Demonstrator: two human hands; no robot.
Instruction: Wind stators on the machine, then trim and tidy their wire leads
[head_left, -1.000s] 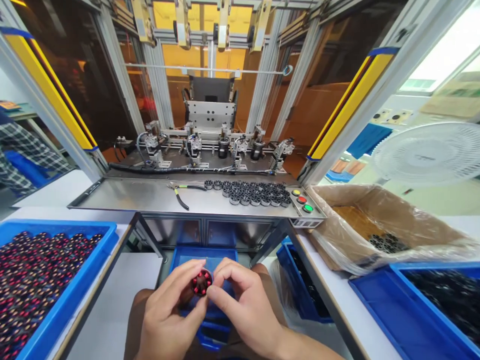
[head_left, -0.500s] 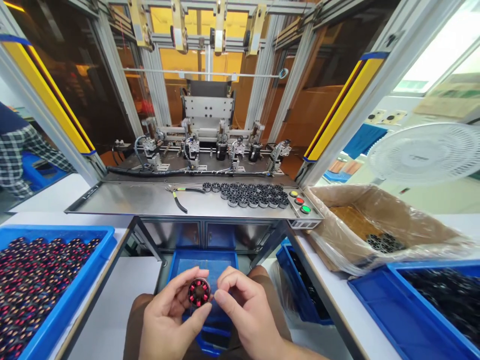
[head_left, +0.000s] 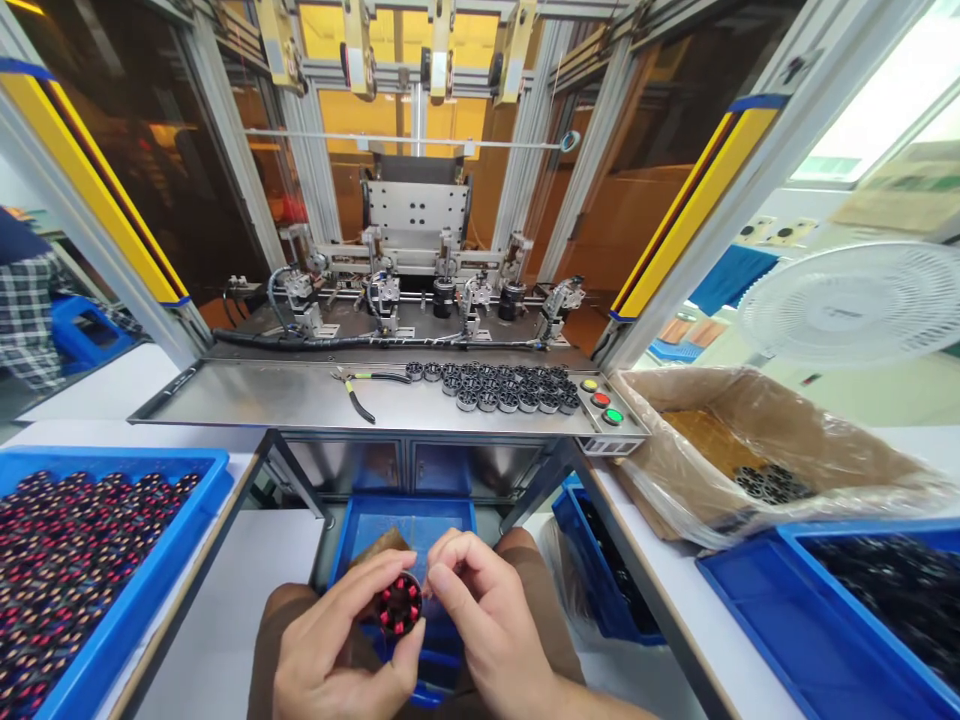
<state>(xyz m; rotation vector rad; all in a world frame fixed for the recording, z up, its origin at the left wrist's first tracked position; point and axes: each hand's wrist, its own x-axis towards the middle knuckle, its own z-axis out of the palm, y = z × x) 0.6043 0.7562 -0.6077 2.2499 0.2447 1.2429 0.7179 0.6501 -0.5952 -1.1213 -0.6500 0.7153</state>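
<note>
Between the thumb and fingers of my left hand (head_left: 349,635) is a round black motor stator (head_left: 399,604) with red windings, its face turned up toward me. Just right of it, my right hand (head_left: 487,610) is closed in a pinch, thumb against the fingers. Whatever may be between those fingertips is too small to make out. Both hands are above my lap, over a blue crate (head_left: 352,520).
A steel ledge (head_left: 262,395) holds pliers (head_left: 358,395), rows of black rings (head_left: 499,390) and three buttons. Stators fill a blue tray (head_left: 214,470) at left. A plastic-lined box (head_left: 660,390) and a blue bin (head_left: 757,590) stand at right, near a white fan (head_left: 847,310).
The stator has tilted and turned in my left hand, whose fingers shifted round it. A brownish piece now shows behind that hand. The person at far left has moved slightly.
</note>
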